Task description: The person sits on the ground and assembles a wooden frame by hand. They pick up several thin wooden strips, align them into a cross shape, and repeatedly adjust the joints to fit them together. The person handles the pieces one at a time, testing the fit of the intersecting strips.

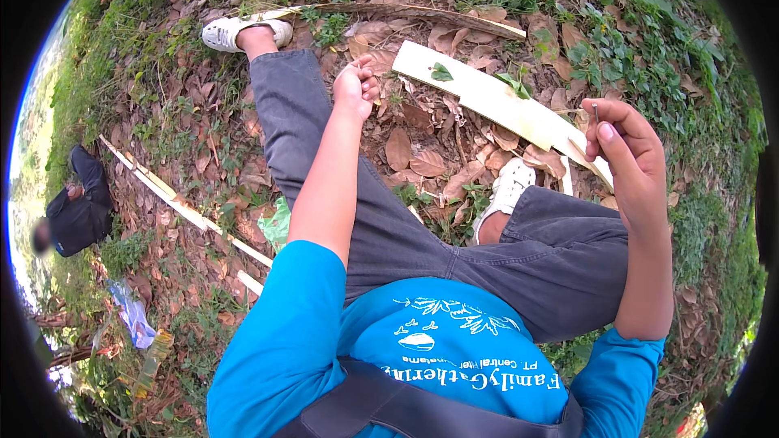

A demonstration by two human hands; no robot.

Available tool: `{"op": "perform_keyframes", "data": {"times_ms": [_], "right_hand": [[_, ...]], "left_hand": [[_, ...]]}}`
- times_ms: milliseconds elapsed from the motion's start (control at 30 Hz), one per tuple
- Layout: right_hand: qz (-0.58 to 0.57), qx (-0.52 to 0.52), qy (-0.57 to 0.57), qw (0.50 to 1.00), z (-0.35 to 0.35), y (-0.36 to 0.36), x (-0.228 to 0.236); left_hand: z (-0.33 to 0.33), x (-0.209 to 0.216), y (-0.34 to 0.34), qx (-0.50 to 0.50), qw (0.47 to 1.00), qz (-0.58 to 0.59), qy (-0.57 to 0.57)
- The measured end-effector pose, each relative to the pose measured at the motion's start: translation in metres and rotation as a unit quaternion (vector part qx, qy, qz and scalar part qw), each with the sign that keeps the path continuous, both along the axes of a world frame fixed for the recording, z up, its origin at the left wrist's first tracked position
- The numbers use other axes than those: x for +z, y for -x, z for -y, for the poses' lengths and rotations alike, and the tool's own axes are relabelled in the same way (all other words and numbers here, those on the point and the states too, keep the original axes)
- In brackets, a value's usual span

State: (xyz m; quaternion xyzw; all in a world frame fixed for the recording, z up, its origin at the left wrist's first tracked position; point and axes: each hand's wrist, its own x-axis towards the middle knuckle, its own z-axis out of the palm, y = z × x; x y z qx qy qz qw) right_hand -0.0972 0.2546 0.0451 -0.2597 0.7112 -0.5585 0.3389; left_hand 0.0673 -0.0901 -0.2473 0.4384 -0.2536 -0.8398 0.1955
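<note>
My right hand is raised on the right side, thumb and forefinger pinching a small thin nail that points upward. Above my outstretched leg, my left hand is closed with its fingers curled in; whatever lies inside, if anything, is hidden. Between the two hands a pale wooden board lies on the leafy ground, stepped along its near edge, with green leaves on top. Its right end reaches close behind my right hand.
A long rough-edged wood strip lies beyond the board. Thin pale strips stretch across the ground at left. A green plastic piece and a whitish-purple bag lie there too. At far left a person in dark clothes sits.
</note>
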Motion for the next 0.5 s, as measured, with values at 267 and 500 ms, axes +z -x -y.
{"op": "perform_keyframes", "data": {"times_ms": [267,500], "right_hand": [[-0.034,-0.025,0.000,0.999,0.003,0.011,0.008],[-0.034,0.004,-0.020,0.999,0.026,0.013,0.003]], "left_hand": [[0.045,-0.081,-0.029,0.063,0.995,0.080,0.019],[0.044,-0.073,-0.011,0.105,0.994,-0.039,0.015]]}}
